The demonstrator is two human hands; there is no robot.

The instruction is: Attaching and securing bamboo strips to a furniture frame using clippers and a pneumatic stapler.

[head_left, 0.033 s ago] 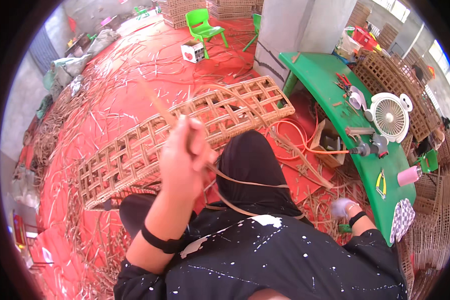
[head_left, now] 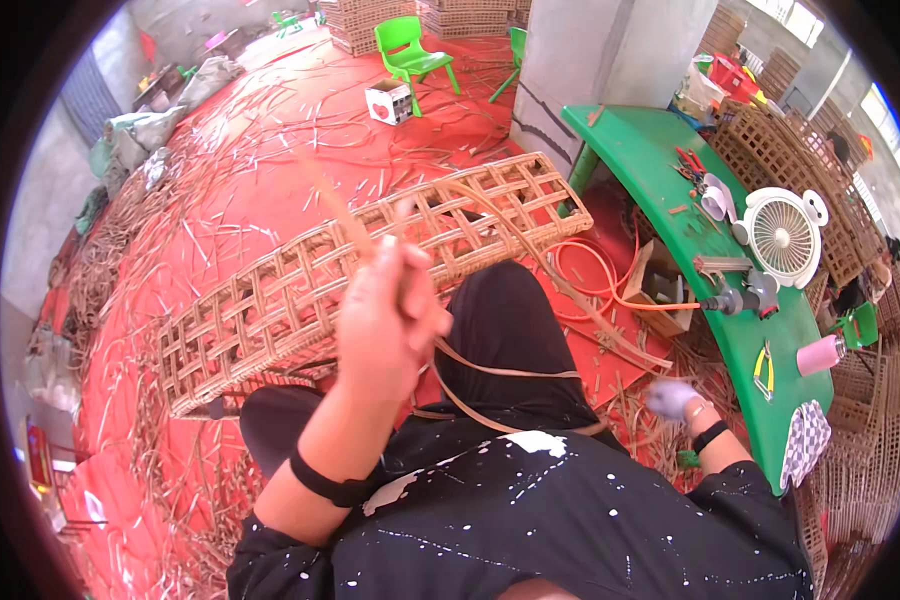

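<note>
My bare left hand [head_left: 385, 325] is raised over my left knee with its fingers closed round a tan flat weaving strip [head_left: 342, 213]. One blurred end sticks up and away from the fist; a length of strip [head_left: 510, 372] also loops across my lap. Beyond the hand, a long woven lattice panel [head_left: 270, 305] leans in front of my knees, with a loose strip [head_left: 505, 220] lying over its right part. My right hand [head_left: 672, 398], in a pale glove, hangs low at my right side above scattered strips. Its fingers are too small and blurred to read.
On my right stands a green table [head_left: 660, 190] with a white fan [head_left: 781, 236], a power tool [head_left: 745, 297], yellow-handled pliers [head_left: 763, 370] and a pink bottle [head_left: 820, 354]. An orange hose [head_left: 635, 303] coils by a cardboard box [head_left: 662, 285]. Strips litter the red floor [head_left: 220, 200].
My left hand has shifted a little to the right with the strip. My right hand has moved slightly left and farther from my body. The woven panel stays in place.
</note>
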